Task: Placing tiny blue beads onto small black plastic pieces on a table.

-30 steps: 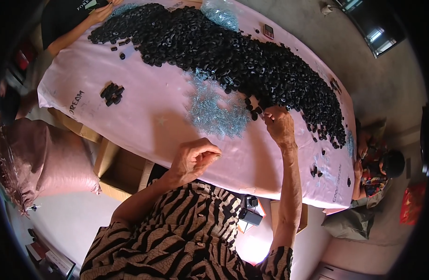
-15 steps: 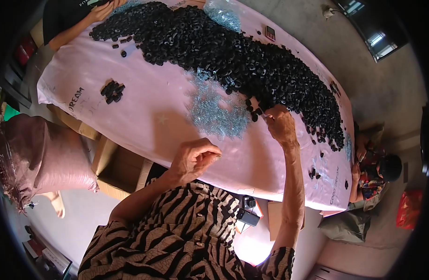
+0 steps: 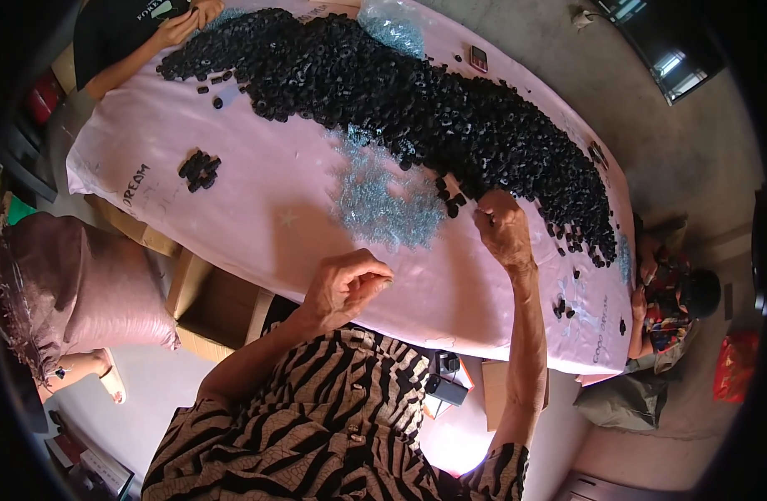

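A long heap of small black cylindrical pieces [image 3: 350,71] runs across the pink-covered table [image 3: 258,200]. In front of its middle lies a loose spread of small clear-bluish spring-like bits [image 3: 383,200]. My right hand [image 3: 506,232] is at the heap's near edge, fingers curled closed; what they hold, if anything, is hidden. A few loose black pieces [image 3: 452,204] lie just left of it. My left hand [image 3: 346,285] hovers over the near side of the table, thumb and fingertips pinched together. Whatever is in that pinch is too small to make out.
A small cluster of black pieces [image 3: 200,169] lies at the left. A clear plastic bag [image 3: 392,33] and a dark handheld device [image 3: 479,58] are at the far edge. Other people work at the far left [image 3: 141,50] and right [image 3: 663,309]. An open cardboard box [image 3: 216,305] stands below.
My right hand's fingers have curled in at the heap's edge, where a fingertip pointed out before. My left hand keeps its pinch, almost still. The whole view has shifted slightly.
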Motion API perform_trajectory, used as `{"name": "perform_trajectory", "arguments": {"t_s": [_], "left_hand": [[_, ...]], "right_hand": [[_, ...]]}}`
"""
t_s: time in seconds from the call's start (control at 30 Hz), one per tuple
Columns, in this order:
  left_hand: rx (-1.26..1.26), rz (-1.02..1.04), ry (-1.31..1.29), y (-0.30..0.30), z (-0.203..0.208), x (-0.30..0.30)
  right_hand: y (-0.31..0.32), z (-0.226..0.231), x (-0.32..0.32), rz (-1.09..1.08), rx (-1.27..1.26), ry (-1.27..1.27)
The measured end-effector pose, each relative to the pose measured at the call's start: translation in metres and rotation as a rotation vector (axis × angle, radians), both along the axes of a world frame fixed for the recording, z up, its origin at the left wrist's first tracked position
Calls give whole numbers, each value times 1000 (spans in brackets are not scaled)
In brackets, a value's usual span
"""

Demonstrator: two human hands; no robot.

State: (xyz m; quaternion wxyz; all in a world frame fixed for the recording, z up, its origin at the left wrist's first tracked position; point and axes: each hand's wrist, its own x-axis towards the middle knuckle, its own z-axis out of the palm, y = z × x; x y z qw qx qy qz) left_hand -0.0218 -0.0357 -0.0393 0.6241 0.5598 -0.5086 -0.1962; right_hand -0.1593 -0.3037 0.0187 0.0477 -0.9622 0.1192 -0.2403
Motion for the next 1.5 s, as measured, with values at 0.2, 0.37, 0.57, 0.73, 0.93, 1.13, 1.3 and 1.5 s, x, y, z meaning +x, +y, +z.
{"name": "perform_trajectory", "arguments": {"t_s": [0.2, 0.37, 0.57, 0.73, 0.93, 1.13, 1.3, 1.5], "left_hand": [[28, 4, 10, 1, 2, 0], [-14, -9, 26, -1, 4, -2], [-14, -10, 23, 1, 0, -1], [-21, 1, 7, 0, 0, -1], [7, 6, 5, 0, -2, 0], [7, -3, -6, -2, 0, -1], [1, 31, -22, 2, -5, -1], [-80, -47, -30, -5, 8, -6]], "right_hand": [[12, 1, 21, -16, 371, -117], [13, -7, 29, -30, 331, -125], [19, -16, 29, -103, 272, -43], [19, -15, 27, -152, 204, 6], [13, -17, 23, -173, 231, -53], [13, -16, 19, -180, 183, -46], [23, -17, 18, -135, 180, -165], [106, -9, -34, 149, 1316, -576]]}}
